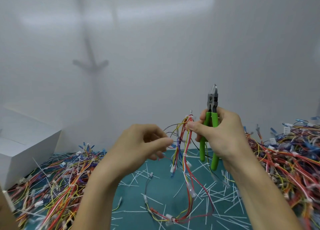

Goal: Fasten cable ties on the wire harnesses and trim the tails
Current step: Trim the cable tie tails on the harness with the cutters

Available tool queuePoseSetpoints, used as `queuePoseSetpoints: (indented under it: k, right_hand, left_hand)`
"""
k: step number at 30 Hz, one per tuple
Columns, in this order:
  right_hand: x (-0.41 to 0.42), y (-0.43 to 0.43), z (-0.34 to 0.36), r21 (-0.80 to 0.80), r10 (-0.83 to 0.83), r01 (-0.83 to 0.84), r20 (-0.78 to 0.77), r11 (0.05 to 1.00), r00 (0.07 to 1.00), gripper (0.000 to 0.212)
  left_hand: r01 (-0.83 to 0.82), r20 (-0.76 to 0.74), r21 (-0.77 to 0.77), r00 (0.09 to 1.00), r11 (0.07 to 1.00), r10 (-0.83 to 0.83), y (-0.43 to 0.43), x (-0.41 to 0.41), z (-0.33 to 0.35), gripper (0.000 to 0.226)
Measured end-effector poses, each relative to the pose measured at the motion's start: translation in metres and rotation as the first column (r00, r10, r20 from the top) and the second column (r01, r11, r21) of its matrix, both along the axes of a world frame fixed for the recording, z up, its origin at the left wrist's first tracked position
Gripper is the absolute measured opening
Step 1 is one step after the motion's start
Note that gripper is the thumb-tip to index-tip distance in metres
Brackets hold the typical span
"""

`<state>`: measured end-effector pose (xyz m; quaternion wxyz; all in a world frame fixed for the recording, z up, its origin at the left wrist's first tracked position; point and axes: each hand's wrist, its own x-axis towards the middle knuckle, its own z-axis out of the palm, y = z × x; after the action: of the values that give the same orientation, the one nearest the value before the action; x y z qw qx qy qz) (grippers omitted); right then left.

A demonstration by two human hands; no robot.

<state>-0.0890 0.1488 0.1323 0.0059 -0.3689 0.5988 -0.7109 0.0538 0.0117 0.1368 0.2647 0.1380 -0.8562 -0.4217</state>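
- Our right hand (223, 136) is doing two jobs. Palm and outer fingers are wrapped round the green handles of the cutters (212, 100), while thumb and forefinger pinch the top of the wire harness (186, 143).
- Our read: the tool stays parked in the hand so we skip a pick-up between ties.
- The cutters point to 12 o'clock with blades together, clear of the wires, so they are parked rather than cutting.
- The harness hangs from that pinch toward 6 o'clock, with its lower loops lying on the mat (161, 183). Hanging probably lets the branches fall apart for sorting.
- Our left hand (138, 143) sits at 9 o'clock of the harness. Its fingers are curled and the fingertips pinch a blue connector (173, 145) on one branch.
- It looks like we're drawing that branch out to line it up or find the next tie spot.
- One white cable tie (185, 155) shows mid-harness, at 5 o'clock of the connector. We can't tell if its tail is trimmed.
- The surface is a teal mat littered with white cut tails (216, 193), thickest from 6 to 4 o'clock of the hands.
- There are harness piles at 8 o'clock (57, 177) and 3 o'clock (290, 157). We can't tell which is finished stock.
- A white box (26, 143) sits at 9 o'clock by the frame edge.
- A plain white wall (155, 56) is behind, with a faint shadow at 11 o'clock.
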Motion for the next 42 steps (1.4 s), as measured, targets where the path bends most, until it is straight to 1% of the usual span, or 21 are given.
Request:
queuePoseSetpoints:
  k: [1, 3, 5, 7, 10, 13, 17, 20, 22, 24, 25, 26, 28, 30, 33, 36, 37, 39, 41, 42]
  right_hand:
    - [0.001, 0.000, 0.000, -0.003, -0.003, 0.003, -0.004, 1.000, 1.000, 0.029]
    - [0.002, 0.000, 0.000, -0.001, -0.010, 0.010, -0.021, 1.000, 1.000, 0.028]
    - [0.004, 0.000, 0.001, 0.003, -0.008, 0.008, -0.029, 1.000, 1.000, 0.027]
    - [0.006, 0.000, 0.000, 0.003, 0.002, -0.002, -0.021, 1.000, 1.000, 0.026]
    - [0.007, -0.002, 0.001, 0.011, 0.005, -0.005, 0.001, 1.000, 1.000, 0.022]
    - [0.008, -0.002, 0.004, -0.034, 0.041, -0.039, 0.062, 0.999, 0.997, 0.017]
    - [0.004, 0.005, 0.010, -0.077, 0.036, -0.026, 0.139, 0.997, 0.990, 0.012]
    - [-0.004, 0.012, 0.015, -0.089, 0.039, -0.022, 0.191, 0.996, 0.981, 0.015]
    - [-0.011, 0.015, 0.013, -0.019, 0.025, -0.022, 0.189, 1.000, 0.982, 0.013]
    - [-0.019, 0.012, 0.006, 0.153, -0.038, 0.016, 0.143, 0.988, 0.989, 0.007]
    - [-0.023, 0.008, -0.001, 0.270, -0.085, 0.056, 0.095, 0.961, 0.992, 0.006]
    - [-0.027, 0.003, -0.010, 0.393, -0.122, 0.097, 0.038, 0.914, 0.992, 0.008]
    - [-0.032, -0.009, -0.029, 0.591, -0.132, 0.129, -0.038, 0.796, 0.990, 0.008]
    - [-0.033, -0.021, -0.047, 0.700, -0.115, 0.110, -0.040, 0.705, 0.993, 0.005]
    - [-0.030, -0.036, -0.066, 0.787, -0.093, 0.116, -0.074, 0.606, 0.993, 0.020]
    - [-0.027, -0.045, -0.078, 0.827, -0.077, 0.121, -0.094, 0.549, 0.993, 0.036]
    - [-0.026, -0.047, -0.081, 0.828, -0.075, 0.105, -0.077, 0.551, 0.994, 0.035]
    - [-0.028, -0.050, -0.088, 0.807, -0.083, 0.080, -0.038, 0.585, 0.996, 0.025]
    - [-0.029, -0.054, -0.094, 0.777, -0.098, 0.078, -0.021, 0.624, 0.995, 0.017]
    - [-0.030, -0.056, -0.097, 0.766, -0.100, 0.082, -0.023, 0.638, 0.995, 0.015]
  left_hand:
    - [0.080, 0.023, 0.025, 0.996, 0.997, -0.080, 0.003, -0.003, 0.000, 0.011]
    - [0.177, 0.091, 0.035, 0.980, 0.984, -0.179, 0.007, -0.008, -0.004, 0.011]
    - [0.229, 0.147, 0.033, 0.962, 0.973, -0.231, 0.010, -0.013, -0.007, 0.010]
    - [0.246, 0.153, 0.060, 0.956, 0.968, -0.252, 0.011, -0.016, -0.009, 0.009]
    - [0.223, 0.095, 0.111, 0.968, 0.968, -0.234, 0.010, -0.015, -0.009, 0.006]
    - [0.201, 0.030, 0.197, 0.977, 0.959, -0.211, 0.007, -0.008, -0.006, 0.005]
    - [0.112, -0.064, 0.288, 0.993, 0.951, -0.097, 0.001, -0.001, -0.004, 0.010]
    - [0.076, -0.094, 0.333, 0.994, 0.940, -0.048, -0.002, 0.000, -0.004, 0.011]
    - [0.059, -0.093, 0.343, 0.995, 0.938, -0.029, -0.003, 0.001, -0.004, 0.013]
    - [0.053, -0.097, 0.345, 0.995, 0.937, -0.021, -0.005, 0.001, -0.004, 0.014]
    - [0.057, -0.102, 0.348, 0.995, 0.936, -0.023, -0.005, 0.001, -0.004, 0.014]
    - [0.067, -0.113, 0.352, 0.993, 0.933, -0.028, -0.004, 0.002, -0.003, 0.013]
    - [0.093, -0.143, 0.364, 0.989, 0.927, -0.044, -0.004, 0.002, -0.003, 0.012]
    - [0.125, -0.180, 0.382, 0.982, 0.916, -0.059, -0.005, 0.003, -0.002, 0.011]
    - [0.194, -0.247, 0.446, 0.965, 0.874, -0.088, -0.005, 0.002, -0.001, 0.009]
    - [0.277, -0.296, 0.552, 0.947, 0.787, -0.126, -0.005, -0.001, 0.001, 0.012]
    - [0.300, -0.316, 0.588, 0.940, 0.751, -0.129, -0.005, -0.003, 0.002, 0.012]
    - [0.326, -0.349, 0.642, 0.930, 0.694, -0.114, -0.005, -0.007, 0.003, 0.006]
    - [0.341, -0.389, 0.676, 0.918, 0.654, -0.077, -0.005, -0.011, 0.003, 0.017]
    - [0.356, -0.408, 0.685, 0.910, 0.635, -0.071, -0.005, -0.012, 0.002, 0.017]
